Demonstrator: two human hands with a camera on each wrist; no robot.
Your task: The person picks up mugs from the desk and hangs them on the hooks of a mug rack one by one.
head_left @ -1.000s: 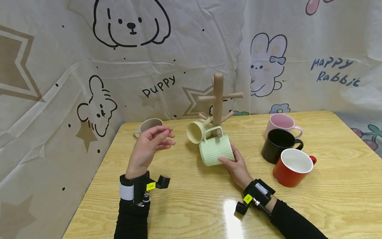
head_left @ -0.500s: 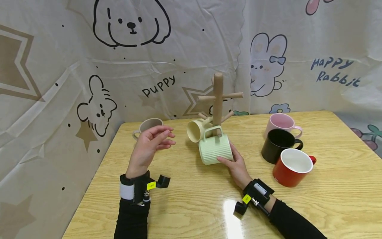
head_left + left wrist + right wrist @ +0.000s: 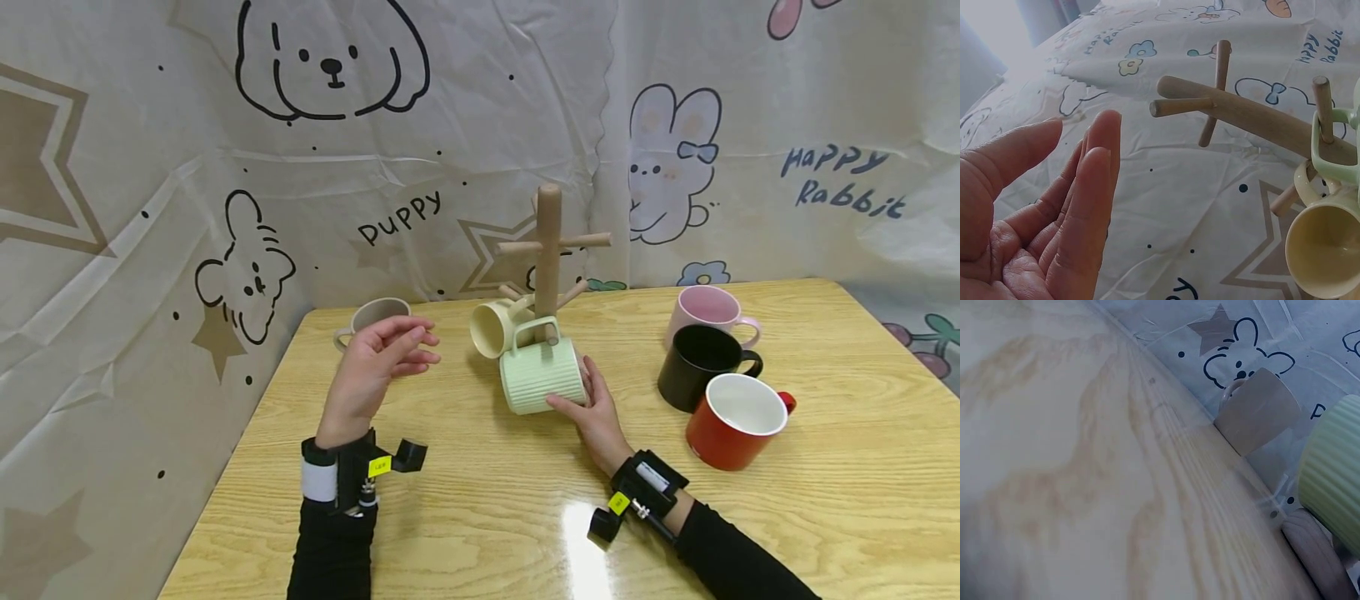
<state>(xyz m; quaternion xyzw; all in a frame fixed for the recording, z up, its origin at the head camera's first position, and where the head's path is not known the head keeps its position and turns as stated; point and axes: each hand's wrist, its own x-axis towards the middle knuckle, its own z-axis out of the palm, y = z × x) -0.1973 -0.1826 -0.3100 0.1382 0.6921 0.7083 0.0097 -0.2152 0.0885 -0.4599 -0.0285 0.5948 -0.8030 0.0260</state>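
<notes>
A ribbed light green mug (image 3: 542,377) lies sideways at the mug tree (image 3: 548,250), its handle up around a lower front peg, as the left wrist view also shows. My right hand (image 3: 598,417) holds this mug at its right end, thumb on the ribbed side and the other fingers partly hidden behind it. Beside it a cream mug (image 3: 1325,250) hangs by its handle from another low peg. My left hand (image 3: 375,367) is raised to the left with fingers relaxed and nothing in them, overlapping a grey-beige mug (image 3: 381,310) in the head view.
On the right of the wooden table (image 3: 480,533) stand a pink mug (image 3: 693,310), a black mug (image 3: 693,375) and a red mug (image 3: 727,433) with a white inside, close together. The mug tree's upper pegs (image 3: 588,240) bear no mugs. A printed cloth (image 3: 465,100) hangs behind.
The green mug and my right hand have shifted very slightly left. My right fingers behind the mug's end have spread a little. The left hand stays in place.
</notes>
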